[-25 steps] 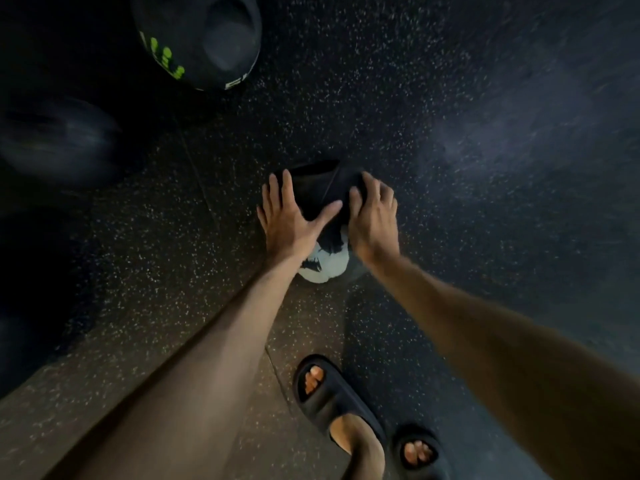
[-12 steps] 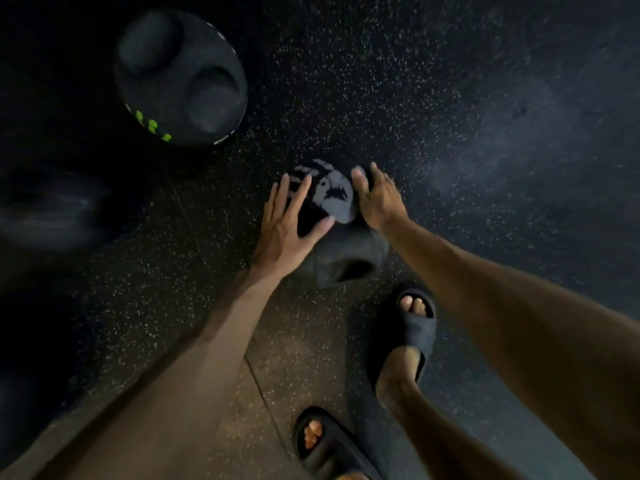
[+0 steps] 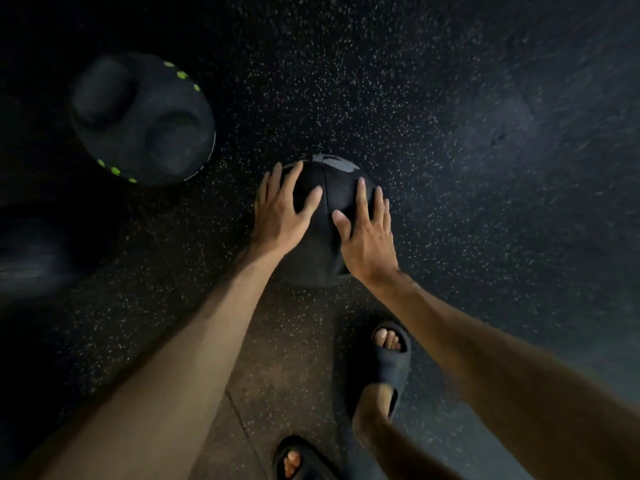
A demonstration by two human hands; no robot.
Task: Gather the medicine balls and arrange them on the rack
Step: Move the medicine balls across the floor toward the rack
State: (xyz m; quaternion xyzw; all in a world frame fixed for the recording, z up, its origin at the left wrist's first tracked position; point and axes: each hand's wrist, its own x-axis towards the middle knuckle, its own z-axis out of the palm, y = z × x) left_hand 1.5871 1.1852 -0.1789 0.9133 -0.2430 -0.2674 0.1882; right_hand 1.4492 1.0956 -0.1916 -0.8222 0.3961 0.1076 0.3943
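"On the speckled floor (image 3: 450, 168), just ahead of the forward sandal (image 3: 393, 365): is that the one?"

"Yes, the black medicine ball (image 3: 332, 188) rests there, between both hands."

"And the fingers?"

"The left hand (image 3: 280, 216) lies on its left side and the right hand (image 3: 367, 237) on its right. The fingers are spread and pressed flat to the surface, not curled round it."

"Others?"

"A ball with green dots (image 3: 142, 119) lies well apart, off to the left. Nearer the person on that side is a blurred dark shape (image 3: 34, 251), possibly another ball."
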